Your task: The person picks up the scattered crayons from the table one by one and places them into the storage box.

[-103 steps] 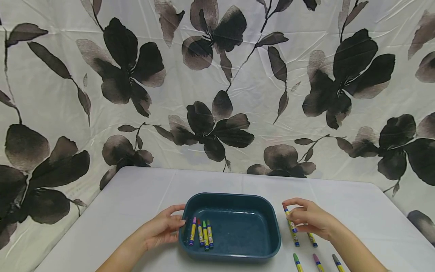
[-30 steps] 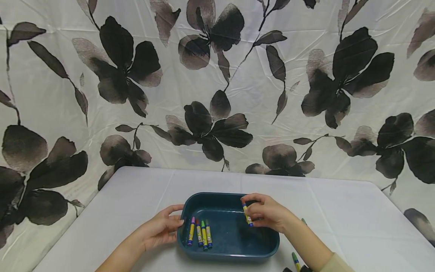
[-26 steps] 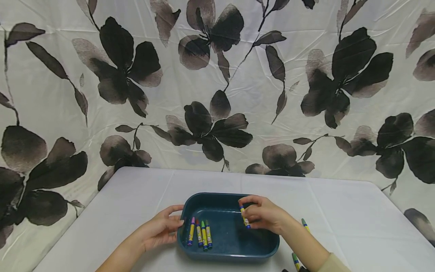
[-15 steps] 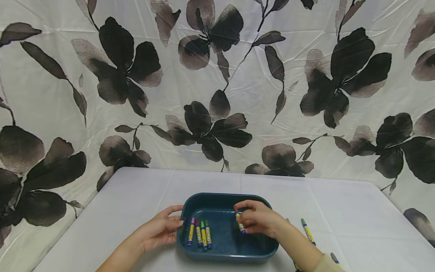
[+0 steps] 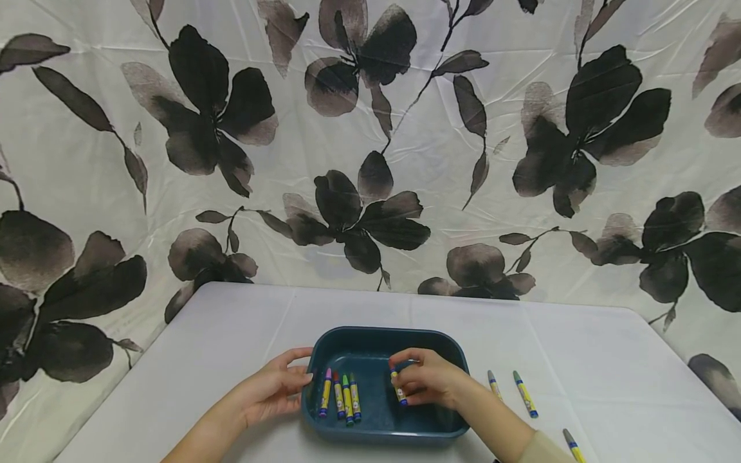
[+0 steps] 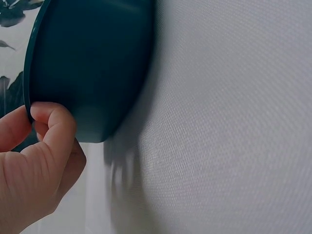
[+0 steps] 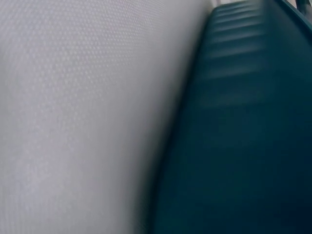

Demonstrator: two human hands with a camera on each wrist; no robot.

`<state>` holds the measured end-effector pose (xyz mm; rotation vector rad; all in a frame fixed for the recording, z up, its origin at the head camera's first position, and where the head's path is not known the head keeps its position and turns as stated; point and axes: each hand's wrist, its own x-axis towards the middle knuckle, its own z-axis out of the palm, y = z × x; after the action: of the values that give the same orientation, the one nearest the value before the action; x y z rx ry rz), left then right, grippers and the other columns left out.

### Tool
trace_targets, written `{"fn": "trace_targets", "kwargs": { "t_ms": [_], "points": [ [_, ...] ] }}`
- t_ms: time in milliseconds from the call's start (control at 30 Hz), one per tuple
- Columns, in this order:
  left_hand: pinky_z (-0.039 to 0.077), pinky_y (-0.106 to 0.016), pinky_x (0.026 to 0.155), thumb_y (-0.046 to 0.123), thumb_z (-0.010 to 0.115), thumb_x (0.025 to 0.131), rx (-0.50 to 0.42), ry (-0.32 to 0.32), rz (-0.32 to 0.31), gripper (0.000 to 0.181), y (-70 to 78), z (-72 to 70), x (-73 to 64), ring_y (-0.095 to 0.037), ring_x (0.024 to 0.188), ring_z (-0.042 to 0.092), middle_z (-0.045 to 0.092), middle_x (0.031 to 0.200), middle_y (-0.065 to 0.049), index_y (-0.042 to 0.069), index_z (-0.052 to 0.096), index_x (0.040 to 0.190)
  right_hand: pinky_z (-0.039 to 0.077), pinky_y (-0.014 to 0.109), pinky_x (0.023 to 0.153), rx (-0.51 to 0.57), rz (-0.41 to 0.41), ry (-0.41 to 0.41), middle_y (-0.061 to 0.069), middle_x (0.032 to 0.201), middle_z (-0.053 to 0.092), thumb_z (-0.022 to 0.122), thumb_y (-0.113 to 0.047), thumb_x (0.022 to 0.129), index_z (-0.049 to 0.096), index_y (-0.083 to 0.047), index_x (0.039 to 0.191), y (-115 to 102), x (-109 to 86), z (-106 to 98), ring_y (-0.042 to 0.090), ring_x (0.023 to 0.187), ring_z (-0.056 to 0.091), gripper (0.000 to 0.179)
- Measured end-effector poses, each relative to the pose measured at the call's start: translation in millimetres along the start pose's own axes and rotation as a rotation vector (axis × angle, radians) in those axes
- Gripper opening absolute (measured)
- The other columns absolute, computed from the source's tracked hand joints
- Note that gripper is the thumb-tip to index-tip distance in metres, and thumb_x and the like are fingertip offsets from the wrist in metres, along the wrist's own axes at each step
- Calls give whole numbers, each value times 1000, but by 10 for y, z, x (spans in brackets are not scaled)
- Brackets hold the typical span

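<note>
A dark teal rectangular tray (image 5: 382, 439) stands on the white table. My left hand (image 5: 269, 389) grips its left rim; in the left wrist view, thumb and fingers pinch the rim's edge. Inside the tray, my right hand (image 5: 431, 379) pinches a red-tipped crayon (image 5: 398, 386) with a yellow and blue wrapper, held tilted over the tray's floor. At the tray's left end lie a pink crayon (image 5: 326, 393), a red crayon (image 5: 339, 397) and two green ones, side by side. The right wrist view has only the tray's outer wall (image 7: 234, 146) and the cloth, with the hand out of sight.
Right of the tray lie a green crayon (image 5: 525, 394), a grey-tipped crayon (image 5: 493, 384) partly behind the right forearm, and another grey-tipped crayon (image 5: 573, 445) near the bottom edge. A floral curtain (image 5: 370, 161) hangs behind the table (image 5: 590, 360).
My right hand has carried the red-tipped crayon from the table right of the tray, over the rim, then left and down into the tray. The left hand has stayed on the rim.
</note>
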<state>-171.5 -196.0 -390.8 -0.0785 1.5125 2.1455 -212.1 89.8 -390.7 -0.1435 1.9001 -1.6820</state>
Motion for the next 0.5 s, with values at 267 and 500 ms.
{"fn": "trace_targets", "kwargs": {
  "t_ms": [267, 500],
  "points": [
    [49, -27, 74, -3, 48, 92, -7, -8, 0, 65, 10, 1, 3, -16, 93, 51, 46, 115, -13, 4, 10, 144, 48, 21, 53, -17, 34, 11, 7, 80, 59, 64, -3, 78, 54, 0, 117, -8, 47, 90, 12, 63, 54, 40],
    [50, -28, 75, -3, 47, 92, -4, 2, -7, 64, 16, 6, 6, -17, 93, 51, 46, 116, -13, 4, 10, 144, 47, 20, 50, -19, 41, 19, 6, 77, 57, 64, -1, 79, 55, -1, 116, 7, 73, 138, 11, 62, 53, 39]
  ]
}}
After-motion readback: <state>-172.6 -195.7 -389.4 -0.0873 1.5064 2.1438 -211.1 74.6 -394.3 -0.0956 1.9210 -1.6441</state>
